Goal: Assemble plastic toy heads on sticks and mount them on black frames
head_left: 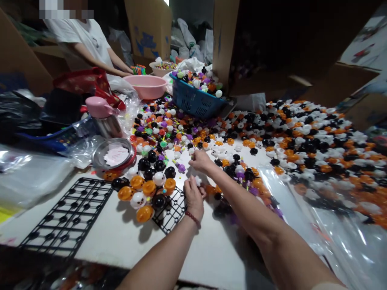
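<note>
Our left hand [194, 197] pinches a small white ball [198, 180] beside the black grid tray [171, 209]; our right hand [201, 161] is closed on small pieces just beyond. Balls [145, 189] crowded on the tray could roll off the desk [121, 237] if nudged.

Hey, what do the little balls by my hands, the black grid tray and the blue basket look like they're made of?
Balls: probably glossy plastic; round orange, black and white shells catch highlights.
Grid tray: likely matte black moulded plastic; thin bars with round sockets, little shine.
Basket: apparently blue plastic; slotted, moulded walls.
</note>
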### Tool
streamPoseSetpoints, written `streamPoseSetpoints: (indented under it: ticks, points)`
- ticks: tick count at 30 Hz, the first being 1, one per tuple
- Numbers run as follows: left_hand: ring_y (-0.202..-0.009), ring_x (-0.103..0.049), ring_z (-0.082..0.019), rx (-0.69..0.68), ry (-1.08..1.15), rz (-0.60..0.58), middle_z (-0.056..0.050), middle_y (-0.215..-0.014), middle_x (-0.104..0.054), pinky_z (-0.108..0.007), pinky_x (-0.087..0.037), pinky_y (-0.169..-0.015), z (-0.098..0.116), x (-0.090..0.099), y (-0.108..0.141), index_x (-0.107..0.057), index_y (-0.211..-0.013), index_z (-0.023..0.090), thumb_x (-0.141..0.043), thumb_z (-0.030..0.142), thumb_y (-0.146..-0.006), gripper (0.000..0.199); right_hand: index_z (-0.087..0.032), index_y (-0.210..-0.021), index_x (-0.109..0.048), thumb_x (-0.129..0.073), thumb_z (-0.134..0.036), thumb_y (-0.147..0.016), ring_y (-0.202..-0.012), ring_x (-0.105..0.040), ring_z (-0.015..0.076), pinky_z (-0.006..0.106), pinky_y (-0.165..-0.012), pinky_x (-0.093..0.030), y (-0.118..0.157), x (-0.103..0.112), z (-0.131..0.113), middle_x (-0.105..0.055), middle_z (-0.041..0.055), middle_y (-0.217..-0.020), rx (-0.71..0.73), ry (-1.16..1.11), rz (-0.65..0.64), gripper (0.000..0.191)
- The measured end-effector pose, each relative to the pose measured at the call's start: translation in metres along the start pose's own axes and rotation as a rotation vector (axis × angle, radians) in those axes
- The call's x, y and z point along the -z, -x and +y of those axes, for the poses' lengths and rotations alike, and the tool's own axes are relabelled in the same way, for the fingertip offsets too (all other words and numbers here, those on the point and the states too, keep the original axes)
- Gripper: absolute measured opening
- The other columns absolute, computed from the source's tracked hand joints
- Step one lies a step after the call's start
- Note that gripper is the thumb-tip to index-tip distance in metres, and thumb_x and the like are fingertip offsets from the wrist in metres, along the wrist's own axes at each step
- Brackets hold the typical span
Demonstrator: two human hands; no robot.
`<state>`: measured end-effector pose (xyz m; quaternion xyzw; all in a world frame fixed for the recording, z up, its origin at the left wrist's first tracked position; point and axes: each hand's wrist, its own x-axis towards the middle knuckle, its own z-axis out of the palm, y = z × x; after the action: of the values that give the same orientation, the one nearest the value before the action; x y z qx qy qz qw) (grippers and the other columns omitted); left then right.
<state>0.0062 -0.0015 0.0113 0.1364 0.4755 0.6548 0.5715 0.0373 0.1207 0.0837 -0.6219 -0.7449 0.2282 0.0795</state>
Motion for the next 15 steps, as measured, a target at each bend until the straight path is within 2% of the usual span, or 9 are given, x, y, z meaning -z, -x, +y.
streamPoseSetpoints:
  ticks: [2, 3, 5, 7, 11, 15]
  points:
    - [-0.039, -0.035, -0.007, 0.023, 0.058, -0.029, 0.008, -0.054, -0.047, -0.017, -0.025, -0.039, 0.003, -0.003, 0.002, -0.041, -0.083, 0.023, -0.050, 0.063, -0.090, 0.041, -0.016, -0.099, -0.060, -0.054, -0.026, -0.086, -0.071, -0.067, 0.0154, 0.024, -0.063, -0.051, 0.034, 0.010, 0.019, -0.070, 0.0057, -0.087, -0.044, -0.218, 0.075, 0.018]
    - [-0.038, -0.034, -0.006, 0.025, 0.073, -0.039, 0.008, -0.054, -0.048, -0.017, -0.024, -0.038, 0.004, -0.004, 0.002, -0.040, -0.083, 0.023, -0.050, 0.063, -0.090, 0.042, -0.018, -0.096, -0.058, -0.054, -0.031, -0.086, -0.067, -0.066, 0.0139, 0.024, -0.061, -0.052, 0.051, 0.013, 0.027, -0.069, 0.0034, -0.086, -0.066, -0.430, 0.125, 0.017]
    - [-0.038, -0.034, -0.005, 0.026, 0.087, -0.057, 0.007, -0.057, -0.051, -0.016, -0.023, -0.038, 0.005, -0.005, 0.004, -0.040, -0.083, 0.023, -0.050, 0.064, -0.089, 0.043, -0.020, -0.088, -0.054, -0.062, -0.039, -0.080, -0.061, -0.062, 0.0121, 0.025, -0.059, -0.052, 0.083, 0.015, 0.039, -0.065, -0.0009, -0.080, -0.090, -0.829, 0.206, 0.022]
    - [-0.037, -0.034, -0.005, 0.034, 0.089, -0.079, 0.007, -0.058, -0.052, -0.016, -0.023, -0.037, 0.006, -0.005, 0.005, -0.041, -0.084, 0.023, -0.051, 0.064, -0.089, 0.043, -0.021, -0.083, -0.054, -0.072, -0.043, -0.072, -0.057, -0.057, 0.0109, 0.024, -0.057, -0.049, 0.107, 0.011, 0.047, -0.060, -0.0040, -0.071, -0.095, -1.034, 0.256, 0.030]
    - [-0.036, -0.032, -0.006, 0.053, 0.055, -0.176, 0.009, -0.054, -0.046, -0.016, -0.023, -0.036, 0.007, -0.004, 0.010, -0.044, -0.086, 0.024, -0.051, 0.064, -0.089, 0.042, -0.021, -0.081, -0.057, -0.074, -0.044, -0.070, -0.052, -0.046, 0.0099, 0.022, -0.050, -0.037, 0.130, -0.001, 0.051, -0.053, -0.0068, -0.057, -0.108, -1.000, 0.301, 0.031]
    - [-0.037, -0.031, -0.006, 0.055, 0.034, -0.267, 0.010, -0.051, -0.038, -0.016, -0.022, -0.036, 0.008, -0.005, 0.013, -0.043, -0.085, 0.024, -0.051, 0.065, -0.089, 0.042, -0.020, -0.082, -0.058, -0.074, -0.044, -0.071, -0.054, -0.047, 0.0111, 0.023, -0.052, -0.036, 0.134, -0.003, 0.053, -0.054, -0.0064, -0.058, -0.123, -0.920, 0.279, 0.030]
